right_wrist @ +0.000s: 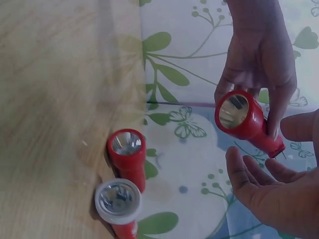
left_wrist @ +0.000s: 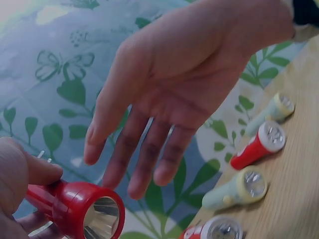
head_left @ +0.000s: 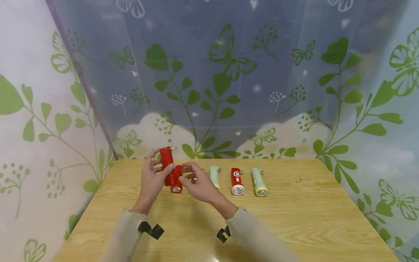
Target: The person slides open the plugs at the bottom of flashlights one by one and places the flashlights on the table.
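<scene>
My left hand (head_left: 151, 183) holds a red flashlight (head_left: 166, 155) up over the table, thumb and fingers around its body. Two metal plug prongs stick out of its tail, and in the left wrist view its wide reflector head (left_wrist: 102, 216) faces the camera. Close beside it, my right hand (head_left: 202, 187) has its fingers extended and loosely spread, holding nothing; the right wrist view shows a gap between these fingertips (right_wrist: 233, 154) and the flashlight. Below the hands, a second red flashlight (head_left: 176, 188) rests on the table.
Right of it on the wooden table (head_left: 294, 218) lies a row: a red-and-white flashlight (right_wrist: 118, 201), a pale green one (head_left: 214, 174), another red-and-white one (head_left: 236, 178) and another pale green one (head_left: 258, 178). A patterned curtain (head_left: 209, 91) hangs behind the table.
</scene>
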`<action>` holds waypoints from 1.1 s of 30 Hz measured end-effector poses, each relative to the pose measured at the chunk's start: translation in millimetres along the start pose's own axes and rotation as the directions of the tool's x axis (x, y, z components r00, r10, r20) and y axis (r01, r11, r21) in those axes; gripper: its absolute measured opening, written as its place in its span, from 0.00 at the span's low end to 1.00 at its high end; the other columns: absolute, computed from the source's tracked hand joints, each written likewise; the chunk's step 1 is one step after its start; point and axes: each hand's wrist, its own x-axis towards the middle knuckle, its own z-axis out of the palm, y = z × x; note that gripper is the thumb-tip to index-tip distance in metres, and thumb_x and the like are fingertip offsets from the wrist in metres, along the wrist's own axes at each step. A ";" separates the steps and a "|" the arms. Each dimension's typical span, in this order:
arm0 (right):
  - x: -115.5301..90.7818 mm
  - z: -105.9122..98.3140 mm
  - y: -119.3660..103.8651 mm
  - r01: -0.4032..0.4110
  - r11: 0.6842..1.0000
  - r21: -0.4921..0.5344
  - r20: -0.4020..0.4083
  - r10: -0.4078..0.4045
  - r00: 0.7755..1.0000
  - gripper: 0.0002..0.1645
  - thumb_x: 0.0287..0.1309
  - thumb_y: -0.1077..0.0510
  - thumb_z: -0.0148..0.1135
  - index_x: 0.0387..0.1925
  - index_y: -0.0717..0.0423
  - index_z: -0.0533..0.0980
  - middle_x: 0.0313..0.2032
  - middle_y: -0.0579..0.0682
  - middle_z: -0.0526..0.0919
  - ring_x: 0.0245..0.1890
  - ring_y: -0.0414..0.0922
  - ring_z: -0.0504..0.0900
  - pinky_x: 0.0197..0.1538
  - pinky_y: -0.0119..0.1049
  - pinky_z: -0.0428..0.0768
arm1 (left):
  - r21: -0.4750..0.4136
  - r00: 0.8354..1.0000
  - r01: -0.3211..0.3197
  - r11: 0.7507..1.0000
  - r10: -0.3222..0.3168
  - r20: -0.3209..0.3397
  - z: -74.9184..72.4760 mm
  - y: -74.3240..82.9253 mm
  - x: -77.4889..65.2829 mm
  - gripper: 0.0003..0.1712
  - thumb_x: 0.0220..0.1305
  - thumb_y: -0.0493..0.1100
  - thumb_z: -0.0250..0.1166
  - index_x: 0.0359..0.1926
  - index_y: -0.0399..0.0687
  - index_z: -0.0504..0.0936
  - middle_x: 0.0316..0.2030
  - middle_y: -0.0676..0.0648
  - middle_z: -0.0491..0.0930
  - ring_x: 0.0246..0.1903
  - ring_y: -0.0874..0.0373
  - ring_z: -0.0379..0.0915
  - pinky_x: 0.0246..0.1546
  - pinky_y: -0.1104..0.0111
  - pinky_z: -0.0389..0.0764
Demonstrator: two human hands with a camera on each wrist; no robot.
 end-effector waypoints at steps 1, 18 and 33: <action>-0.4 3.3 1.6 -0.001 1.000 -0.001 0.007 0.001 1.000 0.28 0.72 0.52 0.57 0.69 0.51 0.67 0.63 0.55 0.78 0.57 0.54 0.82 0.54 0.47 0.85 | 0.008 1.000 0.004 1.000 -0.004 -0.003 -2.2 -1.8 2.6 0.41 0.67 0.41 0.69 0.76 0.57 0.61 0.61 0.35 0.76 0.49 0.38 0.81 0.48 0.49 0.87; 15.3 55.9 17.6 -0.093 0.996 -0.001 0.106 0.093 0.990 0.35 0.68 0.54 0.62 0.73 0.53 0.66 0.71 0.52 0.73 0.66 0.56 0.77 0.64 0.49 0.81 | 0.158 0.997 0.081 0.984 -0.081 -0.006 -28.7 -37.3 32.7 0.41 0.68 0.40 0.67 0.77 0.54 0.59 0.62 0.31 0.72 0.50 0.34 0.81 0.49 0.46 0.86; 33.6 89.6 22.4 -0.241 0.971 0.004 0.118 0.239 0.964 0.38 0.65 0.51 0.64 0.73 0.53 0.66 0.72 0.48 0.72 0.73 0.55 0.70 0.72 0.52 0.73 | 0.210 0.970 0.229 0.950 -0.242 0.035 -43.7 -66.4 53.1 0.43 0.69 0.42 0.66 0.79 0.46 0.55 0.62 0.25 0.70 0.55 0.36 0.78 0.43 0.60 0.88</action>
